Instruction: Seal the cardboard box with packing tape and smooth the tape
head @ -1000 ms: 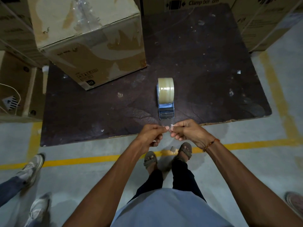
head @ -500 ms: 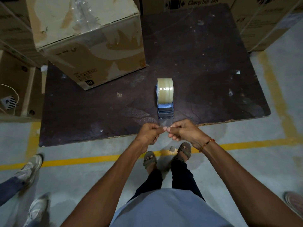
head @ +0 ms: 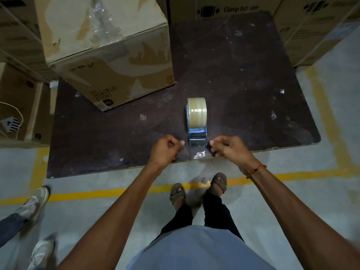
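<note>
A tape dispenser [head: 197, 121] with a roll of clear packing tape stands on the dark board [head: 243, 78], its blue cutter end pointing at me. My left hand [head: 165, 151] and my right hand [head: 227, 148] are curled into fists on either side of the cutter end. A short strip of clear tape [head: 199, 154] glints low between them and seems stretched from one hand to the other. The worn cardboard box [head: 109, 55], patched with old tape, stands at the board's far left corner, well away from both hands.
Stacked cartons [head: 311, 26] line the back and right, and more cartons [head: 17, 106] stand at the left. Yellow floor lines [head: 109, 192] run in front of the board. Another person's shoes [head: 35, 201] are at the lower left. My sandalled feet [head: 196, 190] stand below the board's edge.
My hands, pinched together over a small bit of tape in front of the dispenser, have moved forward and drawn apart to either side of its cutter end.
</note>
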Available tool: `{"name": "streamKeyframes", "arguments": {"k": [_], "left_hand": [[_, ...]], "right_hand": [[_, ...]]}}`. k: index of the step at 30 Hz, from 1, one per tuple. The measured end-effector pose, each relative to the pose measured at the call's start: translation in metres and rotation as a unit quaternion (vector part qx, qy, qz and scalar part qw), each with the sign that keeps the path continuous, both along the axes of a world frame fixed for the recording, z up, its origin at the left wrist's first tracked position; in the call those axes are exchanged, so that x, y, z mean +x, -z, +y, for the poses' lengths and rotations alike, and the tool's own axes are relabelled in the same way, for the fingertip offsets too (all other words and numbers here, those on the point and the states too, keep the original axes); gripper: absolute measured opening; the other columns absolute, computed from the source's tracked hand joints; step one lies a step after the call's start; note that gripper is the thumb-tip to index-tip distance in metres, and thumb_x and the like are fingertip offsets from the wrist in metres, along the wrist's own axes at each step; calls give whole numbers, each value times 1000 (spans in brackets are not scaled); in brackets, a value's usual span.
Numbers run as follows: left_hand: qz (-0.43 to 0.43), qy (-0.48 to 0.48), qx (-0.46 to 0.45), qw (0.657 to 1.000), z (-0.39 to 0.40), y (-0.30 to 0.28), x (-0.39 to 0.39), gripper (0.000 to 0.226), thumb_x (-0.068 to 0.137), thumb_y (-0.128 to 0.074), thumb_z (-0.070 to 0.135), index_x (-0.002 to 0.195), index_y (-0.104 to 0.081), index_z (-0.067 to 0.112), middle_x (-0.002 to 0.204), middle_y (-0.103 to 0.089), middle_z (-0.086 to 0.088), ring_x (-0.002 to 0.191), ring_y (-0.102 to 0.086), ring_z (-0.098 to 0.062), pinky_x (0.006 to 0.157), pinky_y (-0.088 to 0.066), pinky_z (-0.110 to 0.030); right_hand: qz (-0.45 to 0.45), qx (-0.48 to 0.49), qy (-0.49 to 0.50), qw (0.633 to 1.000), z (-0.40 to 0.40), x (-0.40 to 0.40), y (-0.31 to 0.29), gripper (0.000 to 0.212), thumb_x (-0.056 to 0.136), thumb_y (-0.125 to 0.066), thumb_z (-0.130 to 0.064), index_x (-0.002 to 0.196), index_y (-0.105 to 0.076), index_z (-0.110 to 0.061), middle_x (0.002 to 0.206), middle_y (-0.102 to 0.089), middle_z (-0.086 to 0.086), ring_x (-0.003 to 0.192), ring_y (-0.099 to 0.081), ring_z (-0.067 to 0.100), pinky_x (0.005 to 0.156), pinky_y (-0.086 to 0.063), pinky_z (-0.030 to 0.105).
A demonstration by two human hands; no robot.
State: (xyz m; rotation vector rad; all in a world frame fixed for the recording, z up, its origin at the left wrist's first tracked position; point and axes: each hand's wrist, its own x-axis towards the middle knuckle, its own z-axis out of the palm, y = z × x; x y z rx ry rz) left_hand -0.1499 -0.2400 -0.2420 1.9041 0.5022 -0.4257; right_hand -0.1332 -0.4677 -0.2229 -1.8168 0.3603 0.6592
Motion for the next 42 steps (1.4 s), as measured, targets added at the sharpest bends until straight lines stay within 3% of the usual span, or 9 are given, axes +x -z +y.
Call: {"name": "streamKeyframes", "arguments": {"k": [5,8,13,20,24,28,32,38,42], "left_hand": [[-100,-8,-19,995,-15,-30,54,4,95,-64,24,94,-61,22,85,-68,-3,78,-64,-17,73,-58,-40],[-113,-26,-19,993,-24,-40,71,8,97,-60,22,91,-65,21,85,-72,-5,79,-70,-19,72,-61,-40],[-99,-37,-42,993,-26,-42,73,6,92,-69,22,91,-67,17,84,-71,-3,82,-71,-19,72,-62,-34],[-97,-45,-93,990,-68,-38,110,30,93,-60,1,105,-55,28,83,-67,-16,71,-66,-23,72,-60,-41],[-137,32,-16,990,-104,-23,144,47,86,-62,-2,125,-62,24,84,-74,-8,77,-72,-24,79,-61,-41],[-155,71,68,983,-137,-10,178,52,80,-73,6,129,-65,19,108,-74,-9,98,-70,-23,90,-48,-23],[-125,129,112,977,-157,2,199,51,82,-71,9,132,-62,16,113,-69,-15,106,-64,-29,93,-44,-26],[-95,129,121,980,-164,-6,203,51,86,-72,11,135,-58,10,124,-60,-19,115,-60,-30,96,-40,-25],[-126,101,191,968,-144,-44,209,23,90,-65,20,110,-70,10,115,-66,-18,108,-63,-36,92,-48,-36]], "right_hand": [[-103,63,47,992,18,34,-13,31,95,-66,-19,125,-65,-11,115,-70,7,99,-67,16,79,-59,30],[-108,126,48,985,34,45,-23,30,98,-60,-10,127,-64,-2,116,-71,9,96,-68,10,82,-58,22],[-98,142,47,984,31,54,-18,28,96,-62,-8,123,-66,-1,118,-71,16,105,-69,21,92,-57,32],[-181,-68,-30,981,-5,102,-28,25,89,-72,-14,112,-68,-4,105,-68,8,96,-65,20,87,-54,34],[-242,-252,-124,929,-38,140,-33,28,84,-73,-31,106,-68,-15,111,-68,8,102,-65,31,90,-51,48],[-283,-366,-211,861,-65,171,-32,33,87,-67,-37,115,-64,-18,121,-65,10,115,-59,36,89,-44,44],[-315,-444,-283,790,-78,198,-22,39,92,-60,-36,126,-60,-15,132,-59,11,120,-54,37,88,-41,44],[-324,-440,-291,785,-83,204,-21,40,90,-61,-41,121,-65,-16,125,-61,9,117,-54,36,89,-45,44],[-385,-361,-245,813,-60,213,-37,30,91,-57,-40,99,-69,-15,101,-65,8,100,-62,34,93,-49,43]]}}
